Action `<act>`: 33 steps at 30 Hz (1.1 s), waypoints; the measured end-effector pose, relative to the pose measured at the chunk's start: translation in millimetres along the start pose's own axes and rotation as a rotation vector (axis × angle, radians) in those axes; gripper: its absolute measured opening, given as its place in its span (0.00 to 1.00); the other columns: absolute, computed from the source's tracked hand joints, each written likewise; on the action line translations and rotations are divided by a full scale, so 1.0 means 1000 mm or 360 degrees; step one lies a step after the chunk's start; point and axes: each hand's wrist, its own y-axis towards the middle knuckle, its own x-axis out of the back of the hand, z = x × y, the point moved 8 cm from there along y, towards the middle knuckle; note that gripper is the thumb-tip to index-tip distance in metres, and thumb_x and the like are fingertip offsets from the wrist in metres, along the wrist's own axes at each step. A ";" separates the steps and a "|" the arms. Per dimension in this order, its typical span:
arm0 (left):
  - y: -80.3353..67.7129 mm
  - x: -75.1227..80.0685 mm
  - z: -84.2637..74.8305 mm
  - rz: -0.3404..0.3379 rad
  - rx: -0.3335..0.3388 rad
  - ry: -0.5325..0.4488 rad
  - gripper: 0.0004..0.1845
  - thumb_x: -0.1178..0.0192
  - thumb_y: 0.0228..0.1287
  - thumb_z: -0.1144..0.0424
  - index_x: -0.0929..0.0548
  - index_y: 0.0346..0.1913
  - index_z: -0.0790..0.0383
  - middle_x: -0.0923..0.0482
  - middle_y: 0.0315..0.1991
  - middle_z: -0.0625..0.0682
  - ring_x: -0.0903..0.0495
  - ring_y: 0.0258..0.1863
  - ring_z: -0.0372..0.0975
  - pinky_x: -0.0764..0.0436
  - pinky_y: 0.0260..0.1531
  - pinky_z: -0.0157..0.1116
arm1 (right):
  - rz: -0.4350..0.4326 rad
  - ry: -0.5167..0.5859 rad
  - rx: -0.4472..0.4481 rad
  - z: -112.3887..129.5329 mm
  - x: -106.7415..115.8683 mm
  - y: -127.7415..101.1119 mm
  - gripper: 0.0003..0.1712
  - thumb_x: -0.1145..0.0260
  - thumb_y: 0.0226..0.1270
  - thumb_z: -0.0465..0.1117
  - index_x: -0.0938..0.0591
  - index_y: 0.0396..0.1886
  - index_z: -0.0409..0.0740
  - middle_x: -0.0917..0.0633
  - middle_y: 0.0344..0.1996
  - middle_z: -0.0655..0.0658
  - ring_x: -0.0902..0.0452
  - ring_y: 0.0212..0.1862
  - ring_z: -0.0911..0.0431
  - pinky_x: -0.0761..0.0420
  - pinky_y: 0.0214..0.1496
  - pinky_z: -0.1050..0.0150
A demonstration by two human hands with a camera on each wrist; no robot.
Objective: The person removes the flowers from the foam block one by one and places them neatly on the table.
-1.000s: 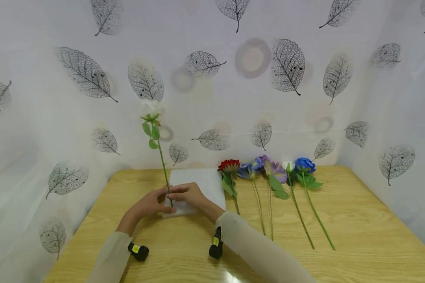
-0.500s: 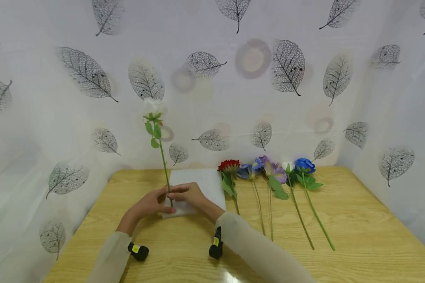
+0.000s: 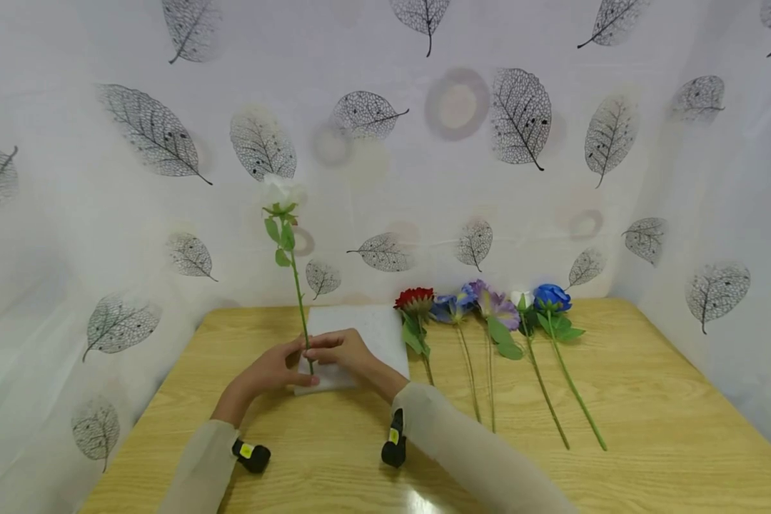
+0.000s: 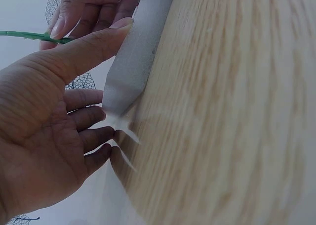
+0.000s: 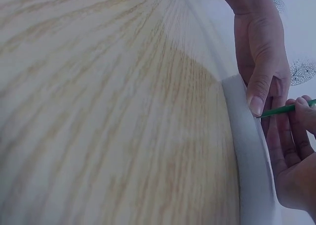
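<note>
both hands, left hand and right hand, pinch the upright white artificial rose's green stem above the flat white foam block; uneven pressure likely tilts the stem.

No words, numbers, brands or signs can be read anywhere (the small yellow tags on the wrist-worn cameras are too small to make out).
</note>
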 end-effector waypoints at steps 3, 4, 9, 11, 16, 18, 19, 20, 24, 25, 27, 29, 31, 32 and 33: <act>-0.001 0.000 0.000 0.0006 0.0011 -0.0011 0.54 0.25 0.59 0.49 0.44 0.79 0.69 0.47 0.80 0.67 0.44 0.78 0.61 0.38 0.74 0.59 | 0.0011 0.0033 0.0002 0.003 -0.001 -0.001 0.16 0.29 0.68 0.33 0.13 0.53 0.33 0.11 0.51 0.36 0.12 0.45 0.60 0.12 0.52 0.61; -0.001 -0.001 0.000 0.0011 0.0016 -0.0015 0.54 0.25 0.59 0.49 0.45 0.79 0.69 0.48 0.80 0.67 0.44 0.78 0.61 0.38 0.74 0.59 | 0.0018 0.0047 0.0001 0.004 -0.001 -0.001 0.16 0.30 0.68 0.33 0.13 0.54 0.32 0.11 0.51 0.35 0.12 0.46 0.59 0.12 0.53 0.60; -0.002 -0.001 0.000 0.0025 0.0040 -0.0023 0.55 0.26 0.60 0.49 0.47 0.80 0.69 0.49 0.80 0.66 0.45 0.78 0.61 0.38 0.75 0.58 | 0.0060 0.0055 0.0002 0.012 -0.002 -0.004 0.16 0.31 0.68 0.31 0.14 0.55 0.31 0.13 0.52 0.33 0.12 0.47 0.57 0.13 0.57 0.53; -0.002 -0.001 0.000 0.0027 0.0037 -0.0009 0.55 0.26 0.60 0.48 0.47 0.80 0.69 0.49 0.80 0.66 0.45 0.78 0.60 0.38 0.75 0.58 | 0.0064 0.0033 0.0014 0.015 0.000 -0.005 0.17 0.31 0.68 0.31 0.15 0.55 0.30 0.13 0.53 0.32 0.13 0.47 0.57 0.14 0.57 0.51; -0.001 0.002 0.001 0.0011 0.0039 0.0026 0.55 0.25 0.58 0.46 0.44 0.80 0.64 0.50 0.81 0.63 0.49 0.80 0.59 0.42 0.76 0.59 | 0.0062 -0.0043 0.0040 0.021 0.006 -0.005 0.18 0.31 0.68 0.31 0.16 0.56 0.28 0.13 0.52 0.32 0.13 0.43 0.59 0.13 0.55 0.51; 0.000 0.002 0.002 0.0004 0.0044 0.0049 0.54 0.25 0.58 0.46 0.42 0.80 0.62 0.51 0.82 0.61 0.50 0.80 0.58 0.44 0.77 0.60 | 0.0055 -0.0076 0.0043 0.022 0.011 -0.006 0.18 0.30 0.68 0.31 0.16 0.55 0.28 0.12 0.51 0.33 0.13 0.42 0.59 0.12 0.53 0.54; 0.001 0.003 0.002 0.0001 0.0044 0.0063 0.54 0.25 0.57 0.45 0.42 0.80 0.62 0.51 0.82 0.61 0.50 0.81 0.58 0.44 0.77 0.60 | 0.0052 -0.0086 0.0040 0.022 0.012 -0.007 0.18 0.30 0.68 0.31 0.15 0.55 0.29 0.12 0.51 0.33 0.13 0.41 0.60 0.12 0.52 0.56; 0.001 0.003 0.003 -0.0001 0.0046 0.0075 0.54 0.25 0.57 0.45 0.42 0.80 0.62 0.52 0.82 0.61 0.51 0.81 0.58 0.45 0.77 0.59 | 0.0051 -0.0095 0.0031 0.023 0.014 -0.007 0.17 0.30 0.68 0.32 0.15 0.55 0.30 0.12 0.51 0.34 0.13 0.41 0.60 0.12 0.51 0.57; 0.002 0.002 0.004 0.0004 0.0066 0.0082 0.56 0.25 0.57 0.45 0.44 0.80 0.65 0.53 0.82 0.61 0.52 0.81 0.56 0.47 0.78 0.57 | 0.0059 -0.0118 0.0001 0.021 0.023 -0.009 0.17 0.29 0.67 0.33 0.14 0.54 0.32 0.11 0.50 0.35 0.13 0.42 0.61 0.12 0.52 0.58; 0.002 0.002 0.004 0.0007 0.0061 0.0088 0.56 0.25 0.57 0.45 0.44 0.80 0.66 0.53 0.82 0.62 0.52 0.81 0.57 0.47 0.78 0.58 | 0.0063 -0.0121 -0.0003 0.021 0.026 -0.009 0.16 0.29 0.67 0.33 0.13 0.54 0.33 0.11 0.50 0.36 0.12 0.42 0.60 0.12 0.52 0.57; 0.003 0.002 0.003 0.0014 0.0068 0.0095 0.56 0.25 0.57 0.45 0.44 0.80 0.66 0.53 0.82 0.63 0.52 0.81 0.57 0.48 0.78 0.58 | 0.0072 -0.0131 -0.0006 0.021 0.031 -0.011 0.16 0.29 0.67 0.33 0.13 0.53 0.33 0.11 0.50 0.36 0.12 0.43 0.60 0.12 0.54 0.55; 0.004 0.002 0.003 0.0017 0.0078 0.0105 0.57 0.25 0.57 0.44 0.45 0.80 0.66 0.54 0.82 0.63 0.53 0.81 0.58 0.48 0.78 0.58 | 0.0081 -0.0139 -0.0012 0.021 0.036 -0.013 0.16 0.29 0.67 0.34 0.13 0.53 0.33 0.10 0.50 0.37 0.11 0.43 0.59 0.13 0.56 0.51; 0.005 0.002 0.003 0.0020 0.0082 0.0129 0.57 0.25 0.57 0.44 0.45 0.80 0.67 0.54 0.82 0.63 0.53 0.81 0.58 0.48 0.78 0.58 | 0.0097 -0.0153 -0.0009 0.023 0.039 -0.016 0.16 0.29 0.67 0.34 0.13 0.53 0.33 0.10 0.49 0.38 0.11 0.43 0.58 0.14 0.57 0.49; 0.005 0.002 0.004 0.0024 0.0088 0.0133 0.57 0.25 0.57 0.44 0.45 0.80 0.67 0.54 0.82 0.63 0.53 0.81 0.58 0.48 0.79 0.58 | 0.0107 -0.0160 -0.0012 0.024 0.041 -0.017 0.15 0.29 0.67 0.34 0.13 0.52 0.33 0.10 0.49 0.38 0.10 0.43 0.57 0.14 0.57 0.48; 0.005 0.001 0.005 0.0027 0.0090 0.0141 0.57 0.25 0.57 0.44 0.45 0.80 0.67 0.54 0.82 0.63 0.53 0.81 0.58 0.48 0.79 0.58 | 0.0118 -0.0170 -0.0013 0.025 0.042 -0.019 0.16 0.29 0.67 0.34 0.13 0.52 0.33 0.10 0.49 0.38 0.10 0.42 0.57 0.14 0.57 0.47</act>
